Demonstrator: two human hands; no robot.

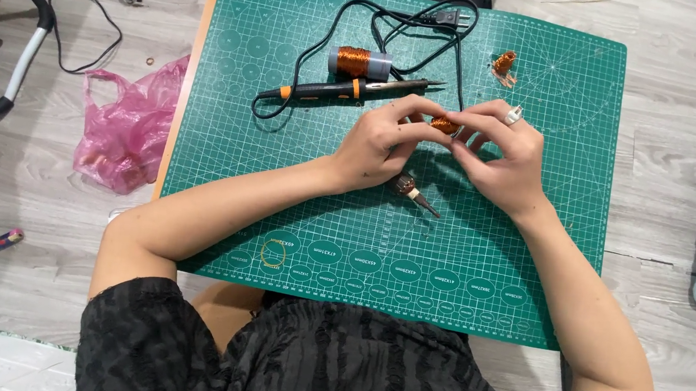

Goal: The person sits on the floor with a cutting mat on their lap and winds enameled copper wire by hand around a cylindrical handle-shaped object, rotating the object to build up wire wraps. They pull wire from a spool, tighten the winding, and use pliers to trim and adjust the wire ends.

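Left hand [379, 143] and right hand [503, 156], fingers pressed together, pinching a small copper wire coil [445, 125] above the middle of the green cutting mat [530, 266]. Could slip and unwind if the grip loosens. Soldering iron [346, 92] close behind: might burn fingers.

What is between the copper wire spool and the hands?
The black-and-orange soldering iron lies between the spool and both hands, in the head view.
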